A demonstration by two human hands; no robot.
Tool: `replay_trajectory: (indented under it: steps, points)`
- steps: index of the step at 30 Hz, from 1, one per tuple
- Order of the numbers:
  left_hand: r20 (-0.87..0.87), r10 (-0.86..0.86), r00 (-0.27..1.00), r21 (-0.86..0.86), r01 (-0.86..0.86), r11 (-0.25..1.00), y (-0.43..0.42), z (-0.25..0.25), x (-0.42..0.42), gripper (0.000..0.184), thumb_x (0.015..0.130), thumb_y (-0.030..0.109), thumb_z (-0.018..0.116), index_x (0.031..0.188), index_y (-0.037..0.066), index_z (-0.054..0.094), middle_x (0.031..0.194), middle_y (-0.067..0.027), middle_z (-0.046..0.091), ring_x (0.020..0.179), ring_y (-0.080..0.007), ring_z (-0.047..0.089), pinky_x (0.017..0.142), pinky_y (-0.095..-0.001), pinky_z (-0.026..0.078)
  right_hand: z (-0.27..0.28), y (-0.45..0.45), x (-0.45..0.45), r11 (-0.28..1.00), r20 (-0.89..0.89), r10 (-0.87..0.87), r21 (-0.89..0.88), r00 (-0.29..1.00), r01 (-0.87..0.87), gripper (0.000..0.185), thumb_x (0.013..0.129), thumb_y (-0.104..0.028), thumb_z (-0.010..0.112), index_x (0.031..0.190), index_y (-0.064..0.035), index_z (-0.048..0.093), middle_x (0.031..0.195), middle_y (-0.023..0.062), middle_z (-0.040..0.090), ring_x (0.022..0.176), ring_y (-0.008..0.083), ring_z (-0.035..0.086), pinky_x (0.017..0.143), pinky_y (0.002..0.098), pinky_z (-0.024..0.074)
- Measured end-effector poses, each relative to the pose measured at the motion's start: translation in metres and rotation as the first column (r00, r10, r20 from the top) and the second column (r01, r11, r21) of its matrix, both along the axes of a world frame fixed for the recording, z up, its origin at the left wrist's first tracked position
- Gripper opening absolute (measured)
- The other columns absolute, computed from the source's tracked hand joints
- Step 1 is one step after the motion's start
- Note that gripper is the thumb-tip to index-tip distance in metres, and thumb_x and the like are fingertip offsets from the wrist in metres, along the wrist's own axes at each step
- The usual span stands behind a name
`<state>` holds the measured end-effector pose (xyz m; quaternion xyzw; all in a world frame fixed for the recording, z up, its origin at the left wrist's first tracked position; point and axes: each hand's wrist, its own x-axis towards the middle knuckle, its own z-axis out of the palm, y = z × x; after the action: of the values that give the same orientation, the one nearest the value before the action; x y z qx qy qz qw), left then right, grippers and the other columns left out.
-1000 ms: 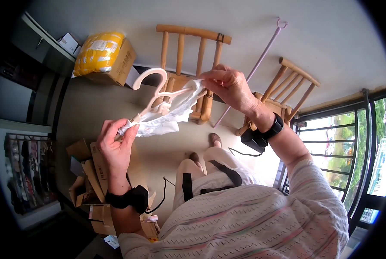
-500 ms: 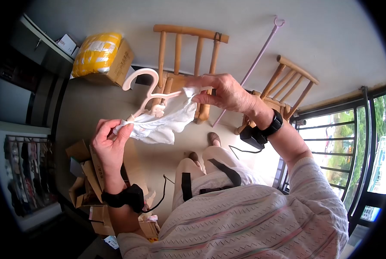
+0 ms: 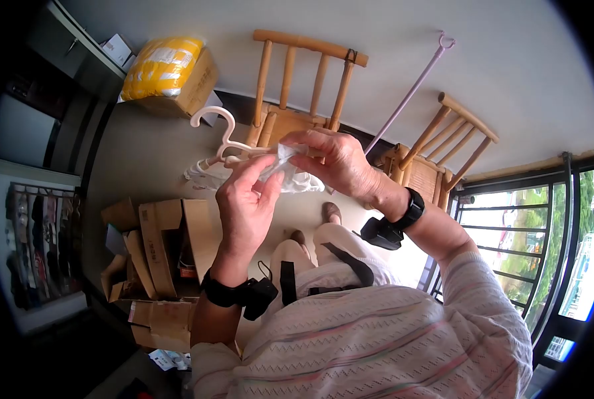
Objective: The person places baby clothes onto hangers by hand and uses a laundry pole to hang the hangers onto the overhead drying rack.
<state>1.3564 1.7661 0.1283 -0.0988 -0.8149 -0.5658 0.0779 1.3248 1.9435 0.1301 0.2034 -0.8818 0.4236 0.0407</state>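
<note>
A pale pink clothes hanger (image 3: 229,126) is up in front of me, its hook pointing up and left. Thin white cloth, a small garment (image 3: 205,177), hangs about its arms. With thumb and fingers my right hand (image 3: 342,165) pinches a corner of the cloth at the hanger's right end. Close beside it, my left hand (image 3: 245,203) has its thumb and fingertips closed on the same bit of cloth. The two hands hide most of the hanger's right arm and the middle of the garment.
Beyond my hands stand two bamboo chairs (image 3: 310,48) (image 3: 468,120) by the wall, with a lilac pole (image 3: 406,93) leaning between them. A yellow parcel (image 3: 164,66) rests on a carton at the back left. Opened cardboard boxes (image 3: 160,246) lie at my left. A barred window (image 3: 509,226) is at right.
My left hand has let go of the garment's left end and moved right, to the cloth at my right hand. The right hand stays at the hanger's right end.
</note>
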Motion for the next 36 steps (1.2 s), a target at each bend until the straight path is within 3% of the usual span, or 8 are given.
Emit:
replay_trajectory:
  steps: [2, 4, 7, 12, 17, 23, 27, 36]
  points:
    - [0.072, 0.010, 0.997, -0.043, -0.007, 0.999, 0.006, -0.006, -0.002, 0.015, 0.081, 0.004, 0.062, 0.095, -0.002, 0.062, 0.078, -0.0052, 0.062, 0.059, -0.0053, 0.054, 0.052, -0.0173, 0.042, 0.001, -0.002, 0.002, 1.000, -0.035, -0.007, -0.006, 0.999, 0.007, 0.028, 0.077, -0.020, 0.066, 0.104, -0.0163, 0.060, 0.084, 0.0048, 0.063, 0.072, 0.0224, 0.063, 0.061, 0.0308, 0.0511]
    - [0.173, 0.034, 0.984, 0.014, -0.036, 0.999, 0.011, -0.004, -0.002, 0.013, 0.082, 0.003, 0.060, 0.094, -0.002, 0.061, 0.069, -0.0035, 0.061, 0.059, -0.0070, 0.057, 0.053, -0.0190, 0.044, 0.007, -0.004, 0.005, 0.999, 0.018, -0.002, 0.035, 1.000, 0.001, 0.029, 0.079, -0.012, 0.065, 0.106, -0.0078, 0.058, 0.096, 0.0077, 0.063, 0.081, 0.0192, 0.064, 0.068, 0.0265, 0.0540]
    - [0.036, 0.056, 0.998, 0.162, -0.062, 0.985, 0.011, -0.022, -0.003, 0.010, 0.084, 0.003, 0.059, 0.092, -0.002, 0.059, 0.072, -0.0031, 0.062, 0.060, -0.0070, 0.058, 0.053, -0.0190, 0.044, 0.008, -0.006, 0.008, 1.000, 0.069, -0.022, -0.003, 0.997, 0.022, 0.028, 0.077, -0.010, 0.066, 0.104, -0.0073, 0.058, 0.095, 0.0084, 0.061, 0.084, 0.0196, 0.063, 0.068, 0.0263, 0.0545]
    - [0.056, 0.061, 0.997, 0.325, -0.076, 0.943, 0.015, -0.020, 0.001, 0.013, 0.082, -0.001, 0.059, 0.095, -0.002, 0.058, 0.073, -0.0048, 0.062, 0.063, -0.0099, 0.061, 0.057, -0.0216, 0.048, 0.002, -0.005, 0.011, 0.994, 0.012, 0.020, -0.104, 1.000, -0.018, 0.025, 0.075, -0.008, 0.068, 0.098, -0.0070, 0.058, 0.096, 0.0073, 0.057, 0.083, 0.0190, 0.062, 0.066, 0.0259, 0.0547]
    - [0.176, -0.145, 0.974, 0.503, 0.037, 0.863, 0.010, -0.016, 0.001, 0.014, 0.086, 0.008, 0.057, 0.095, -0.002, 0.059, 0.082, -0.0062, 0.063, 0.068, -0.0109, 0.061, 0.057, -0.0193, 0.047, -0.008, -0.003, 0.011, 0.998, -0.077, 0.026, -0.048, 0.997, -0.030, 0.024, 0.073, -0.019, 0.070, 0.094, -0.0161, 0.059, 0.091, 0.0033, 0.054, 0.074, 0.0217, 0.060, 0.060, 0.0317, 0.0501]
    - [0.362, -0.191, 0.913, 0.603, -0.073, 0.794, 0.008, -0.015, -0.001, 0.023, 0.087, 0.019, 0.057, 0.096, -0.003, 0.060, 0.082, -0.0078, 0.065, 0.064, -0.0139, 0.063, 0.050, -0.0201, 0.047, -0.008, -0.001, 0.014, 0.999, -0.053, 0.037, -0.007, 0.998, -0.038, 0.019, 0.072, -0.008, 0.070, 0.089, -0.0092, 0.062, 0.092, 0.0052, 0.055, 0.079, 0.0181, 0.060, 0.064, 0.0264, 0.0535]
    - [0.466, -0.133, 0.874, 0.525, -0.152, 0.838, 0.009, -0.013, -0.006, 0.028, 0.084, 0.026, 0.063, 0.093, -0.001, 0.062, 0.079, -0.0072, 0.065, 0.055, -0.0127, 0.061, 0.041, -0.0178, 0.037, -0.014, -0.002, 0.014, 0.999, -0.115, 0.037, -0.013, 0.993, -0.038, 0.015, 0.071, -0.010, 0.071, 0.083, -0.0123, 0.062, 0.091, 0.0034, 0.054, 0.078, 0.0193, 0.060, 0.062, 0.0295, 0.0512]
    - [0.493, -0.162, 0.855, 0.608, -0.206, 0.767, 0.010, -0.030, -0.009, 0.025, 0.083, 0.021, 0.064, 0.096, -0.001, 0.063, 0.074, -0.0040, 0.063, 0.047, -0.0084, 0.052, 0.040, -0.0184, 0.033, -0.017, -0.003, 0.010, 0.994, -0.195, 0.050, -0.086, 0.979, -0.068, 0.015, 0.071, -0.011, 0.071, 0.081, -0.0120, 0.060, 0.094, 0.0038, 0.055, 0.082, 0.0218, 0.058, 0.064, 0.0313, 0.0497]
